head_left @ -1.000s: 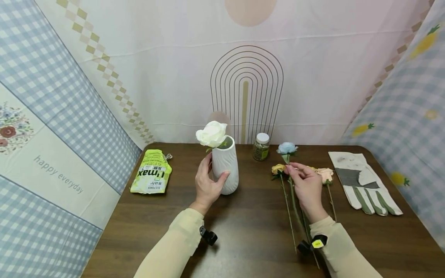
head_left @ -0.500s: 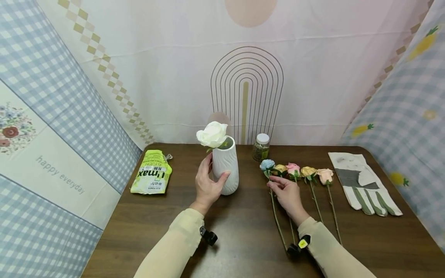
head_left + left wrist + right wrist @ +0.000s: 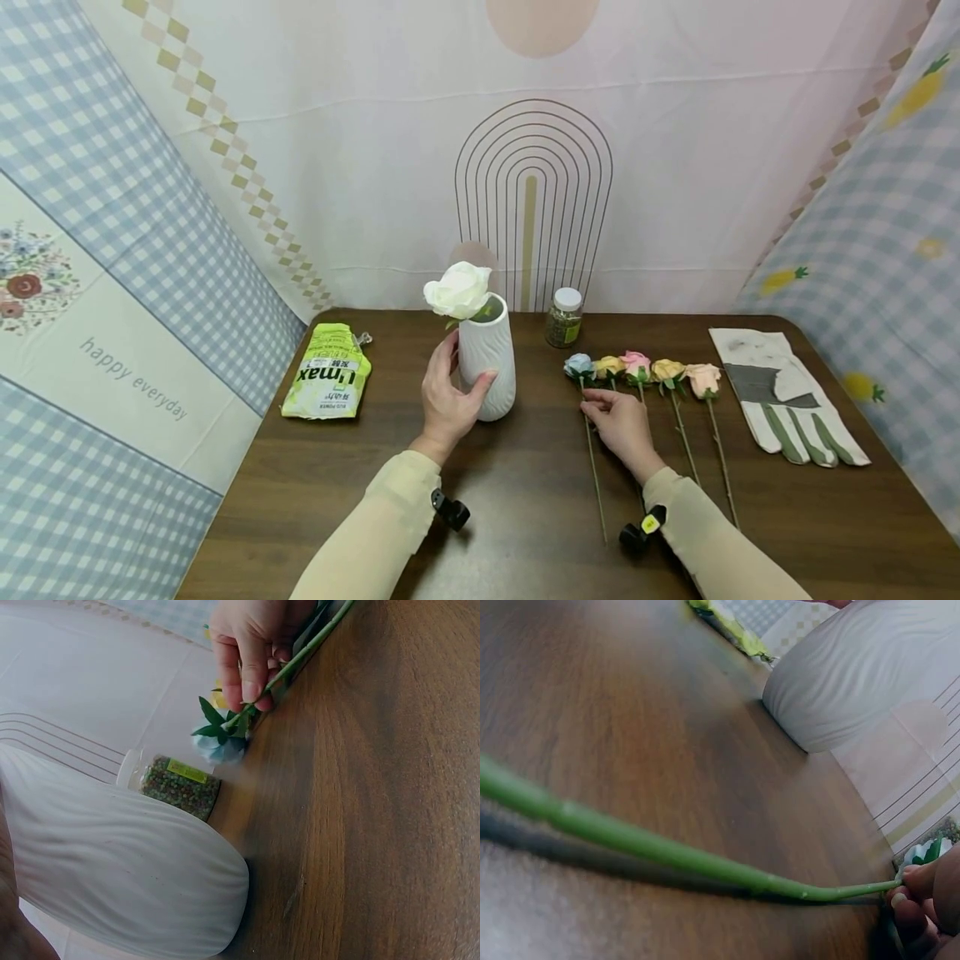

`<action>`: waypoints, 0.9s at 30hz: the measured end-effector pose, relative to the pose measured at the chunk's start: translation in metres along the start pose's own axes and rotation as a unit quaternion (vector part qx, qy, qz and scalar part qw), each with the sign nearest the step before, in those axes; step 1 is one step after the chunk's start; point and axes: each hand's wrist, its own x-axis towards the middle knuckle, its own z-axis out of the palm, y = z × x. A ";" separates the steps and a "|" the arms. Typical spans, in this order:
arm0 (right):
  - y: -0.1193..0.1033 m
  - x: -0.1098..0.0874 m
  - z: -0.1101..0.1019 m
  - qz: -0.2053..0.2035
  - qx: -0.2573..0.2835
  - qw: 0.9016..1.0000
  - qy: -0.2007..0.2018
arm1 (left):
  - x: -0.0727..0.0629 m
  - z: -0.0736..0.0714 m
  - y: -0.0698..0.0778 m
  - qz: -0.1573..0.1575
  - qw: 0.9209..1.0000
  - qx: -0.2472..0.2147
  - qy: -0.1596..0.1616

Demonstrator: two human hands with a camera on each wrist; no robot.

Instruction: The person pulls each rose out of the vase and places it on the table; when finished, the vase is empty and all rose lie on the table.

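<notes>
My left hand (image 3: 447,402) grips the white ribbed vase (image 3: 489,358) low on its left side, thumb across the front. The vase stands upright with a white rose (image 3: 457,290) leaning out of its mouth to the left. At the left end of a row of flowers, my right hand (image 3: 621,427) pinches the green stem of a blue artificial rose (image 3: 580,367) just below the bloom. The left wrist view shows thumb and fingers on that stem (image 3: 300,654), with the blue bloom (image 3: 219,746) close to the tabletop. Part of a neighbouring stem is hidden under the right hand.
Right of the blue rose lie yellow (image 3: 609,367), pink (image 3: 636,365) and peach (image 3: 703,381) roses, side by side. A white-lidded jar (image 3: 564,318) stands behind them. Work gloves (image 3: 787,396) lie far right, a green-yellow packet (image 3: 327,372) at left. Curtains hang behind the table.
My right hand has carried the blue rose left from over the other flowers and lowered it to the row's left end, its stem now straighter. The left hand and vase have not moved.
</notes>
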 end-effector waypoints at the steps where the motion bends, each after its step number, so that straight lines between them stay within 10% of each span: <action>1: 0.000 0.000 0.000 -0.001 -0.008 1.000 0.001 | 0.000 0.000 0.000 -0.001 1.000 -0.002 0.000; 16: 0.000 -0.002 -0.001 -0.010 -0.049 0.999 0.020 | -0.001 0.000 0.000 -0.004 1.000 -0.005 -0.002; 23: 0.001 -0.002 -0.003 -0.005 -0.043 0.999 0.015 | -0.015 0.007 -0.036 -0.022 1.000 -0.002 -0.014; 27: 0.001 -0.002 -0.003 -0.004 -0.039 0.999 0.015 | -0.011 0.007 -0.028 -0.011 1.000 0.001 -0.003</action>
